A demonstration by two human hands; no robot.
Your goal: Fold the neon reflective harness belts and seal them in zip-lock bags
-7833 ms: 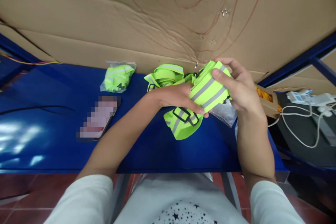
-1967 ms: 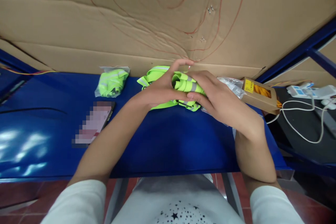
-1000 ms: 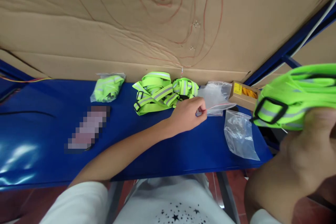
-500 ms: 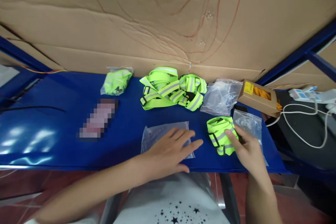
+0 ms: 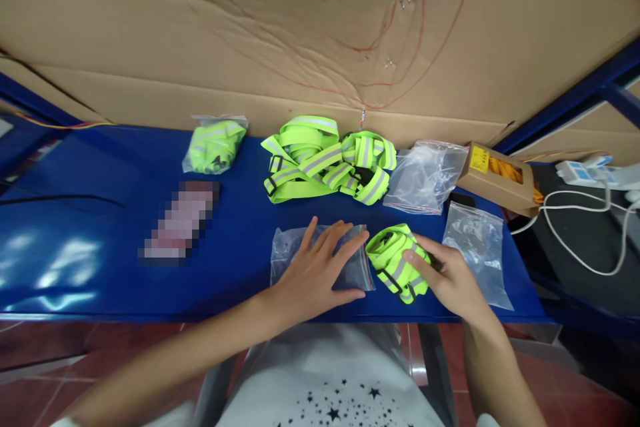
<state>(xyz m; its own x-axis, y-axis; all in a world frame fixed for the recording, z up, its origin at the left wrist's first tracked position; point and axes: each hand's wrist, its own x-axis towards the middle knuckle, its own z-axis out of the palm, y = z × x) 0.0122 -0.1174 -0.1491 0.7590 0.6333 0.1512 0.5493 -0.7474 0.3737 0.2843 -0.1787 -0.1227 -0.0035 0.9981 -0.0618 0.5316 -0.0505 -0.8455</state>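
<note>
My left hand [image 5: 320, 273] lies with fingers spread over a clear zip bag [image 5: 290, 247] near the table's front edge. Beside it, my right hand [image 5: 445, 273] grips a folded neon-yellow strap bundle [image 5: 395, 260] with grey stripes and black buckles, thumb on top. The bundle's left side is close to the bag's zip end. Behind them lies a loose pile of the same straps [image 5: 315, 160]. Another clear bag [image 5: 477, 247] lies flat to the right of my right hand.
A bagged strap bundle [image 5: 216, 145] sits at the back left, with a blurred-out rectangular item [image 5: 180, 220] in front. More clear bags [image 5: 425, 177] and a cardboard box [image 5: 500, 177] lie back right. White cables [image 5: 575, 207] rest on a black surface. A cardboard panel [image 5: 225, 27] stands behind.
My right hand has moved left with the strap bundle, bringing it next to the bag under my left hand. My left hand has shifted slightly left, its fingers more spread. The view has shifted slightly.
</note>
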